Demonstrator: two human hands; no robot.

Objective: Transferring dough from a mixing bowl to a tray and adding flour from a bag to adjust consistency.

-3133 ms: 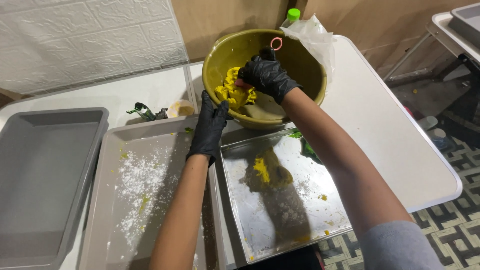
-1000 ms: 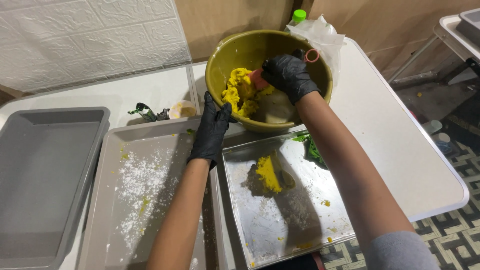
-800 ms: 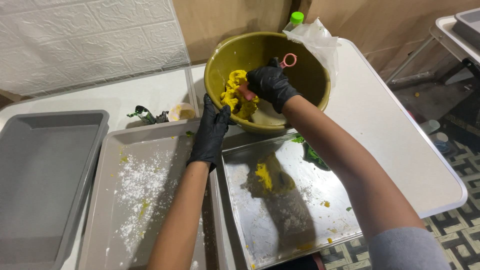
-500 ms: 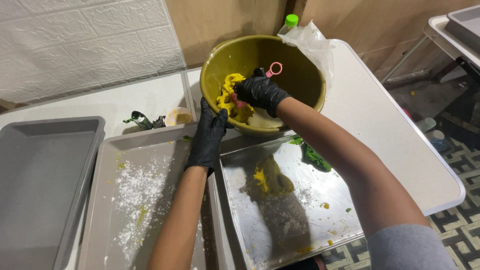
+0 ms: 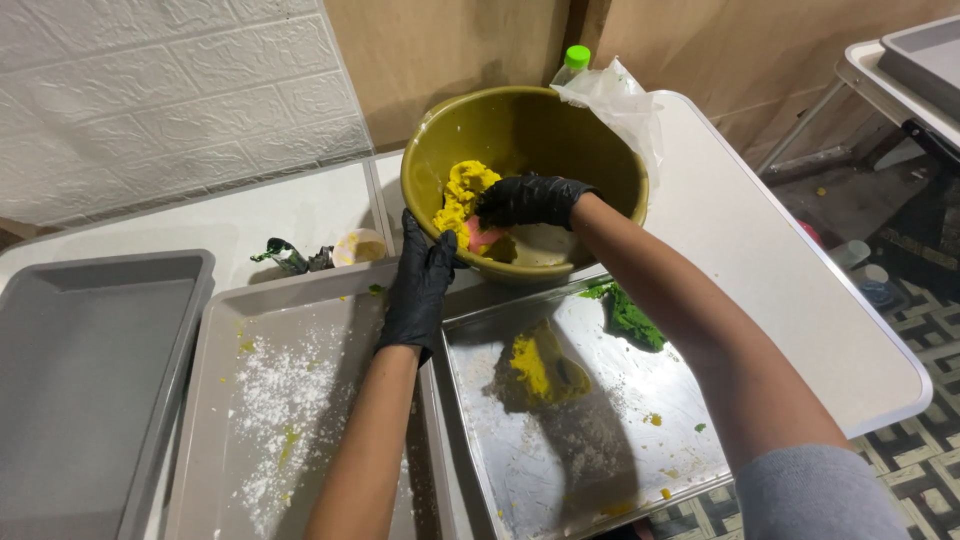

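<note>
Yellow dough (image 5: 462, 195) clings to the inner wall of the olive bowl (image 5: 610, 170), where the gloved right hand (image 5: 527, 199) has its fingers (image 5: 492, 212) curled round a pink scraper (image 5: 482, 236). Left hand (image 5: 418, 290) grips the bowl's near rim, fingers closed on it. Bowl stands on the white worktop (image 5: 760, 270), beside a steel tray (image 5: 600, 440).

wall (image 5: 150, 90): white brick | table (image 5: 760, 260): white | floor (image 5: 925, 460): patterned tile

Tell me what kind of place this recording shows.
Likely a makeshift food-prep area: black-gloved hands work yellow dough in an olive bowl, beside a floured grey tray and a metal baking sheet on white folding tables.
</note>
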